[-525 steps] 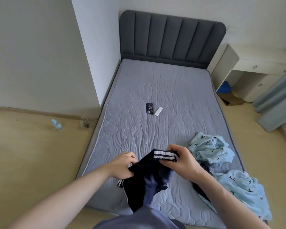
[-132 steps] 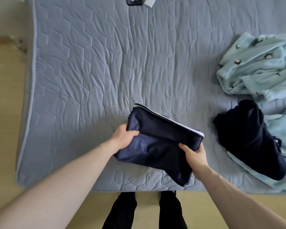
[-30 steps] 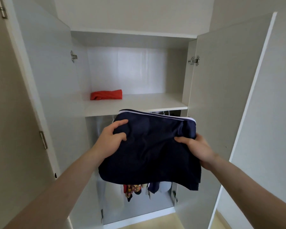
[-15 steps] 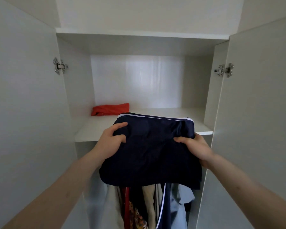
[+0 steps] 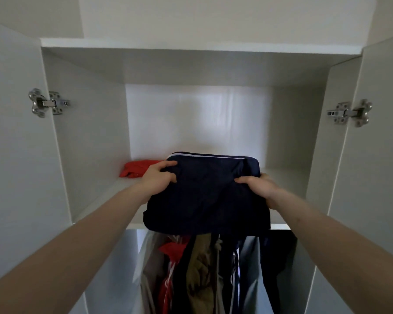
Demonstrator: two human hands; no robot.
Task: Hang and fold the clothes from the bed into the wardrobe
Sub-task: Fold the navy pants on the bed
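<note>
Since a second ago the folded navy garment with white piping, gripped by left hand and right hand, has advanced over the white wardrobe shelf beside a folded red cloth; placement appears imminent.

Two bare hands, left hand and right hand, were up. One folded navy garment, one folded red garment, two silver metal door hinges, one white shelf.

Hidden behind the folded garment and cut off at the frame edges
The folded navy garment with white piping covers the white shelf's middle, part of the red folded cloth and both hands' lower fingers; the hanging clothes of mixed colours run off the bottom edge, their tops unseen
</note>
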